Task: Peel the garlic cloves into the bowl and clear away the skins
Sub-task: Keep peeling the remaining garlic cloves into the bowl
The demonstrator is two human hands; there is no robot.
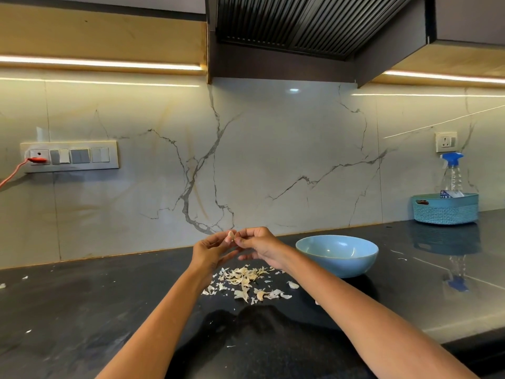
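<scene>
My left hand (211,250) and my right hand (258,243) meet above the black counter (82,310), and both pinch one pale garlic clove (231,235) between their fingertips. Below them a heap of papery garlic skins (244,280) lies scattered on the counter, with a clove-like piece (261,295) among them and another (293,285) further right. A light blue bowl (337,254) stands just right of my right hand; what it holds is hidden by its rim.
A teal basket (445,209) with a spray bottle (452,173) stands at the back right by the marble wall. A switch panel (69,156) with a red cable is on the wall at left. Stray skin flakes (2,285) dot the far left counter.
</scene>
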